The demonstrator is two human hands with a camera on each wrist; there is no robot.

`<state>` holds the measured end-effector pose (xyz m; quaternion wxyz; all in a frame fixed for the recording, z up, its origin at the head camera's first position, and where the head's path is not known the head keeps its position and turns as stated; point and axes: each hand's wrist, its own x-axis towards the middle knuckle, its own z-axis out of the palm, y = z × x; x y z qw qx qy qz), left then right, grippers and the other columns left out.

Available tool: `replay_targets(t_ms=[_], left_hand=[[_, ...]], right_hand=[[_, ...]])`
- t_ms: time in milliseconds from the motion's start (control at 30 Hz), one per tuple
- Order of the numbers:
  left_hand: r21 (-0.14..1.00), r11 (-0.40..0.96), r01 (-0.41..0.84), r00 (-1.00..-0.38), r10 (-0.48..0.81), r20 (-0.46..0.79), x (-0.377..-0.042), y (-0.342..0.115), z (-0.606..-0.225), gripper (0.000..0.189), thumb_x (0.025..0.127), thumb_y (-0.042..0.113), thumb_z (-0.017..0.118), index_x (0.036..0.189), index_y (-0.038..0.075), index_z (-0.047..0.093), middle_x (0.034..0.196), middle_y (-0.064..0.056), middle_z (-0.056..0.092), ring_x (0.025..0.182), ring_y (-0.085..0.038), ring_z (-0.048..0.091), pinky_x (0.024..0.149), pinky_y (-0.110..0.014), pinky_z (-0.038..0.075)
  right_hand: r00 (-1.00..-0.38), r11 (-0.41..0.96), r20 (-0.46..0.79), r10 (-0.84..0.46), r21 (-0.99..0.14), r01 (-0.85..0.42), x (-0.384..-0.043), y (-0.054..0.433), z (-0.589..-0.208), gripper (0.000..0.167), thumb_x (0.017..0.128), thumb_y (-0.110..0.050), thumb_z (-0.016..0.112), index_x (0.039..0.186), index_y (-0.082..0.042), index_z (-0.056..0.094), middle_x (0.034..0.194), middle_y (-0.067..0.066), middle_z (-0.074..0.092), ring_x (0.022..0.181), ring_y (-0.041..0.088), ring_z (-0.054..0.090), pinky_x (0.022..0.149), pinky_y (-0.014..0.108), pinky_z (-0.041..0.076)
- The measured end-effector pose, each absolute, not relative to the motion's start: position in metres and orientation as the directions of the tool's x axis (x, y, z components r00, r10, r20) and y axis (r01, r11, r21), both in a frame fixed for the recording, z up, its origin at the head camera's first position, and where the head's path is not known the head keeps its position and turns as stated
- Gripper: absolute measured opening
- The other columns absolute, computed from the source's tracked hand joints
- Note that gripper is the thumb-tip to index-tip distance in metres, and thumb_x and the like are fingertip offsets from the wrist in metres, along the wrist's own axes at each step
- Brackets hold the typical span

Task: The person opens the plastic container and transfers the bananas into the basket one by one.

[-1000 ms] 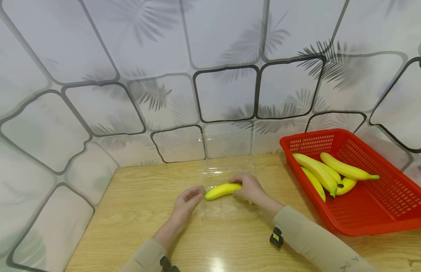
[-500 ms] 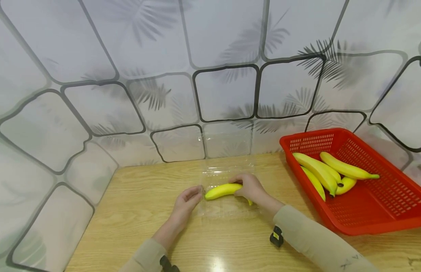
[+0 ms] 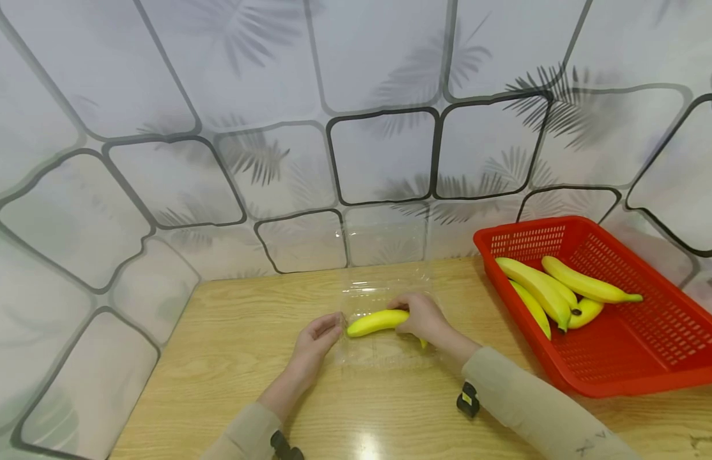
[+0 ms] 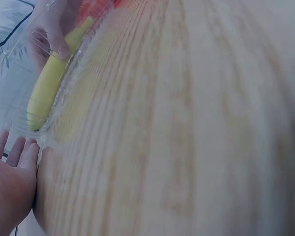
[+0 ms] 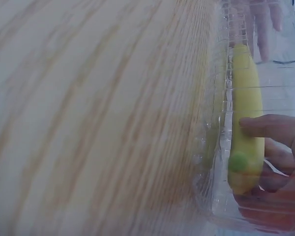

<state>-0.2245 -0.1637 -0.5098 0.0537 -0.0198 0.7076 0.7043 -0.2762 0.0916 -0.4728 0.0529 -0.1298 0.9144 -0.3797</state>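
A yellow banana (image 3: 374, 323) lies lengthwise inside a clear plastic clamshell box (image 3: 367, 358) on the wooden table. My right hand (image 3: 426, 318) grips the banana near its right end, with the thumb on the near side, as the right wrist view also shows. The box's clear lid (image 3: 385, 246) stands raised at the back, in front of the wall. At the box's left wall my left hand (image 3: 314, 348) touches the plastic. In the left wrist view its fingers (image 4: 24, 152) look mostly straight, near the banana's left tip.
A red plastic basket (image 3: 623, 377) with several bananas (image 3: 540, 294) stands on the right of the table (image 3: 235, 345). A patterned wall (image 3: 385, 160) closes off the back, and another wall runs along the left.
The right hand and the banana shift only very slightly in the box. The left hand stays at the box's left side.
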Motion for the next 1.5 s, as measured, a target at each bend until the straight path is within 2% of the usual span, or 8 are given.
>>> replay_targets(t_ms=[233,467,767,1033,1233,1500], left_hand=[[0.996,0.003,-0.09,-0.994,0.058,-0.09,-0.225,-0.164,-0.509,0.047,0.104,0.01,0.065,0.146,-0.01,0.053,0.153,-0.027,0.056,0.141,-0.034,0.056,0.11,-0.019,0.053],[0.994,-0.014,-0.106,-0.992,0.077,-0.104,-0.226,-0.166,-0.51,0.046,0.104,0.008,0.065,0.146,-0.006,0.055,0.154,-0.023,0.057,0.141,-0.03,0.057,0.108,-0.015,0.053],[0.995,-0.014,-0.103,-0.992,0.081,-0.101,-0.226,-0.166,-0.509,0.044,0.105,0.006,0.062,0.146,-0.006,0.055,0.151,-0.024,0.059,0.141,-0.037,0.057,0.107,-0.015,0.053],[0.996,-0.024,-0.09,-0.994,0.062,-0.088,-0.225,-0.165,-0.509,0.043,0.104,0.003,0.062,0.144,-0.01,0.055,0.15,-0.028,0.058,0.14,-0.037,0.057,0.104,-0.012,0.053],[0.995,-0.024,-0.097,-0.993,0.076,-0.095,-0.225,-0.166,-0.509,0.044,0.105,0.005,0.062,0.146,-0.009,0.053,0.152,-0.027,0.056,0.142,-0.037,0.056,0.105,-0.012,0.052],[0.994,-0.054,-0.092,-0.994,0.067,-0.088,-0.225,-0.165,-0.509,0.044,0.103,0.002,0.063,0.144,-0.012,0.054,0.151,-0.029,0.057,0.139,-0.034,0.058,0.101,-0.01,0.053]], right_hand=[[-0.96,0.647,0.027,-0.278,-0.734,-0.207,-0.278,0.093,-0.472,0.043,0.078,0.007,0.083,0.12,-0.003,0.079,0.121,0.014,0.079,0.112,0.028,0.071,0.098,0.045,0.06],[-0.963,0.611,0.037,-0.267,-0.766,-0.199,-0.277,0.094,-0.469,0.043,0.081,0.005,0.081,0.122,-0.002,0.078,0.126,0.016,0.077,0.115,0.029,0.071,0.099,0.045,0.061],[-0.959,0.558,0.08,-0.273,-0.799,-0.225,-0.28,0.098,-0.46,0.043,0.084,0.002,0.08,0.126,-0.001,0.076,0.124,0.016,0.077,0.106,0.026,0.07,0.093,0.042,0.062],[-0.96,0.571,0.061,-0.273,-0.793,-0.213,-0.285,0.101,-0.447,0.044,0.086,-0.001,0.081,0.13,-0.003,0.074,0.128,0.017,0.076,0.112,0.03,0.071,0.098,0.045,0.063],[-0.956,0.585,0.048,-0.289,-0.782,-0.216,-0.286,0.105,-0.434,0.043,0.088,-0.003,0.081,0.13,-0.003,0.074,0.128,0.018,0.075,0.111,0.032,0.07,0.095,0.044,0.063],[-0.946,0.596,0.072,-0.315,-0.761,-0.257,-0.288,0.114,-0.424,0.041,0.089,-0.007,0.08,0.13,-0.002,0.074,0.127,0.02,0.075,0.109,0.032,0.071,0.09,0.042,0.063]])
